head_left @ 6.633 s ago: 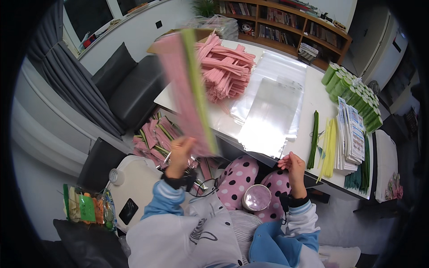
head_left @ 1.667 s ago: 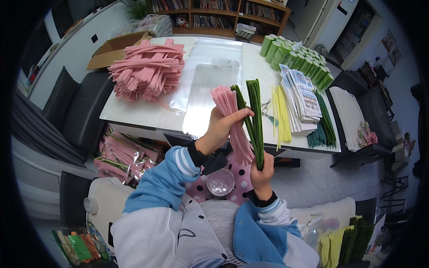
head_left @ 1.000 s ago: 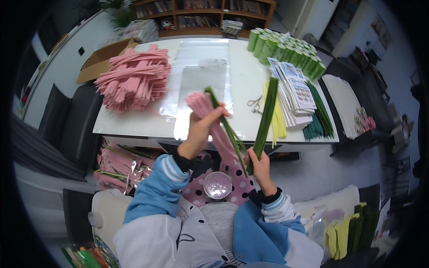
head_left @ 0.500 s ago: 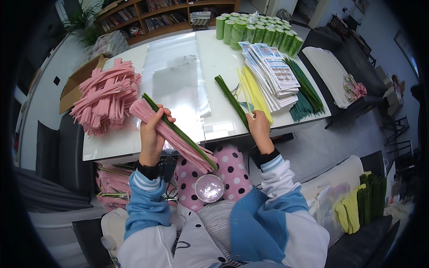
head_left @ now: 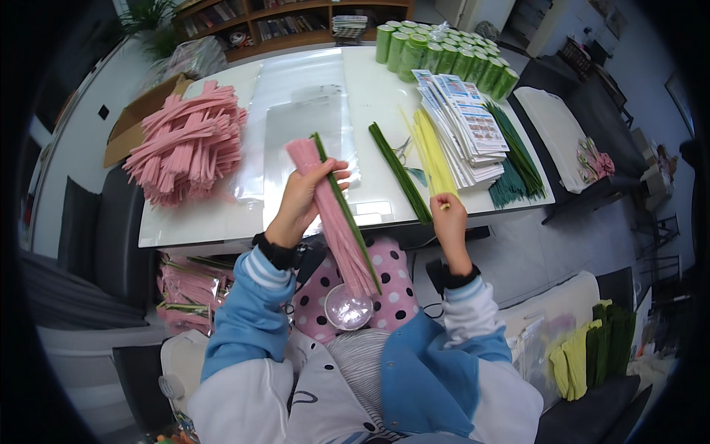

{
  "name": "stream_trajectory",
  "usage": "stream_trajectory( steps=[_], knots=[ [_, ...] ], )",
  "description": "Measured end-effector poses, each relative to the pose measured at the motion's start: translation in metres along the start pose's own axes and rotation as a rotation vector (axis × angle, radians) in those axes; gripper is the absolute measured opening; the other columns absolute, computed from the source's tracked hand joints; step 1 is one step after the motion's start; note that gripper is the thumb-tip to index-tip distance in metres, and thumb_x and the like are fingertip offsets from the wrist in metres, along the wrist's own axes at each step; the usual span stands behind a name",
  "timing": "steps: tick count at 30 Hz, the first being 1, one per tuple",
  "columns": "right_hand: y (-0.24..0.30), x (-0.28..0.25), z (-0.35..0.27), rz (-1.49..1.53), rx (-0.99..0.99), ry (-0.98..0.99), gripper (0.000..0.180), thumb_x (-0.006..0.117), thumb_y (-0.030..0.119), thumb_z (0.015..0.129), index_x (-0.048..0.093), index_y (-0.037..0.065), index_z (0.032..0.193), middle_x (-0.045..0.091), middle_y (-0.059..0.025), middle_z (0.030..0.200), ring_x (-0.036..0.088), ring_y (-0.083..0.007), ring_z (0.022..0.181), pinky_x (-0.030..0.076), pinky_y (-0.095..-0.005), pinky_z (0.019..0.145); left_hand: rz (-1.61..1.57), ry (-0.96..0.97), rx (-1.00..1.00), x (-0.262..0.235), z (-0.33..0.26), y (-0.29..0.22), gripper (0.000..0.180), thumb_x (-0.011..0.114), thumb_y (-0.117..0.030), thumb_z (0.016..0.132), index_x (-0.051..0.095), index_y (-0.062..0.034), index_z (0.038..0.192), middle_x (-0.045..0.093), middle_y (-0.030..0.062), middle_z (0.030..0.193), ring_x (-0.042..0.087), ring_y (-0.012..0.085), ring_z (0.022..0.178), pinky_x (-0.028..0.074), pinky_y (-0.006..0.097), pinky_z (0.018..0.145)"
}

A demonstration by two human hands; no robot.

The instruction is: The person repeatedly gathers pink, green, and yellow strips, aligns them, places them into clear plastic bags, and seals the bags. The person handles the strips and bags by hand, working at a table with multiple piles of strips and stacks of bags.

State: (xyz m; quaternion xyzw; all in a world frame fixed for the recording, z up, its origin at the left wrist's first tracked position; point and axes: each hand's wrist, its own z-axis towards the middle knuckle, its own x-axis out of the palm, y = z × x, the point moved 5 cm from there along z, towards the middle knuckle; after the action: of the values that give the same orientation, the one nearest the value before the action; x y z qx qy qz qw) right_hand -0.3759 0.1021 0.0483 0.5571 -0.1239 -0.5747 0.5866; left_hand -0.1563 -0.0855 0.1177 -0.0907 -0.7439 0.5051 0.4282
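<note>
I have one view only, from the head camera, set above the worker and tilted steeply down over chest and lap. It faces forward across the white table (head_left: 222, 222), whose edges bow near the rim. The left hand (head_left: 299, 200) and right hand (head_left: 448, 222) sit close below the lens, near the middle of the picture.

Home craft or packing workroom: white table (head_left: 222, 222) stacked with pink strips (head_left: 185, 144), green rolls (head_left: 436, 55) far right, clear bags (head_left: 303, 122), printed cards (head_left: 466, 122); bookshelf (head_left: 281, 22) far behind.
</note>
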Motion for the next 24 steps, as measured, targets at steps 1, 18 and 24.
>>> stream_trajectory(
  steps=[1, 18, 24],
  knots=[
    [0.005, -0.005, -0.014, 0.081, 0.057, 0.083, 0.01, 0.063, 0.012, 0.079, 0.062, 0.001, 0.078, 0.058, -0.0085, 0.066, 0.054, -0.0175, 0.056, 0.043, -0.0296, 0.054, -0.041, 0.02, 0.02, 0.002, 0.003, 0.001, 0.034, 0.059, -0.018, 0.089, 0.052, 0.0082, 0.109, 0.057, 0.019, 0.113, 0.058, 0.0269, 0.105, 0.051, 0.036, 0.087],
    [0.067, -0.011, -0.124, 0.39, 0.051, 0.428, 0.006, 0.066, 0.003, 0.076, 0.061, 0.0, 0.076, 0.051, -0.0021, 0.066, 0.045, -0.0067, 0.052, 0.036, -0.0213, 0.049, -0.133, 0.123, 0.083, 0.02, -0.015, -0.008, 0.039, 0.05, -0.018, 0.094, 0.046, 0.0126, 0.118, 0.056, 0.0245, 0.114, 0.059, 0.0308, 0.104, 0.049, 0.039, 0.091],
    [0.067, -0.015, -0.125, 0.357, 0.015, 0.454, 0.006, 0.066, 0.005, 0.077, 0.061, 0.001, 0.078, 0.052, -0.0023, 0.068, 0.045, -0.007, 0.054, 0.036, -0.0214, 0.05, -0.064, 0.045, 0.084, 0.01, -0.019, -0.004, 0.028, 0.057, -0.019, 0.09, 0.057, 0.007, 0.101, 0.063, 0.015, 0.093, 0.064, 0.0279, 0.091, 0.052, 0.037, 0.08]
  ],
)
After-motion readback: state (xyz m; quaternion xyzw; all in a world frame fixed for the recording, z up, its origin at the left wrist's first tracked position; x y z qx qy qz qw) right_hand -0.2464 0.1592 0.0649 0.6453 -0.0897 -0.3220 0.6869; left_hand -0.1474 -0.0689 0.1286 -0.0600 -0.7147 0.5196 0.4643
